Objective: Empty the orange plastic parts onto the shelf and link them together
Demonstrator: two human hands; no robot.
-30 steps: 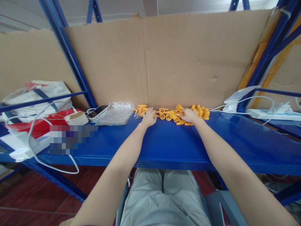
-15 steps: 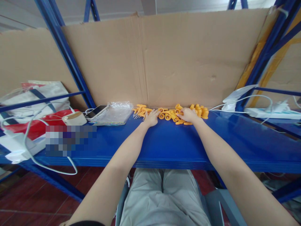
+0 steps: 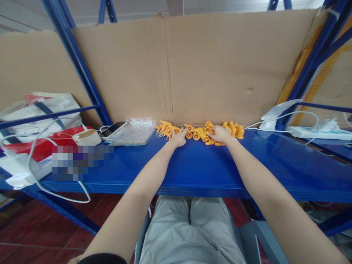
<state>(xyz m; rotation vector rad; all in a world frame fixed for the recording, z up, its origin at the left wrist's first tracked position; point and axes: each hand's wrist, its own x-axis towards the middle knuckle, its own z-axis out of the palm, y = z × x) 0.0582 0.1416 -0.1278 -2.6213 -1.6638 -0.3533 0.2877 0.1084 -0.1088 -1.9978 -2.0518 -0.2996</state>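
Observation:
A row of small yellow plastic pieces lies on the blue shelf against the cardboard. In the middle are round, hollow cup-like pieces [image 3: 196, 136]. To the left lie slim yellow pieces [image 3: 166, 128] with small metal chains [image 3: 159, 135] at their ends. My left hand [image 3: 179, 138] rests between these two groups, fingers stretched forward and apart, touching yellow pieces. Over the right part of the row lies my right hand [image 3: 222, 135], its fingers spread over yellow pieces. Upright yellow pieces [image 3: 238, 131] stand packed together just right of it. What lies under both palms is hidden.
Left of the row are a clear plastic bag [image 3: 137, 132] and a phone [image 3: 115, 129]. A white charger [image 3: 87, 138], cables and a red bag [image 3: 62, 138] crowd the far left. A power strip [image 3: 319, 132] lies at right. Blue posts and a cardboard sheet [image 3: 220, 66] bound the shelf.
My left hand has shifted slightly right, and its fingers now point further forward. The slim yellow pieces beside it lie a little differently. My right hand stays nearly in place.

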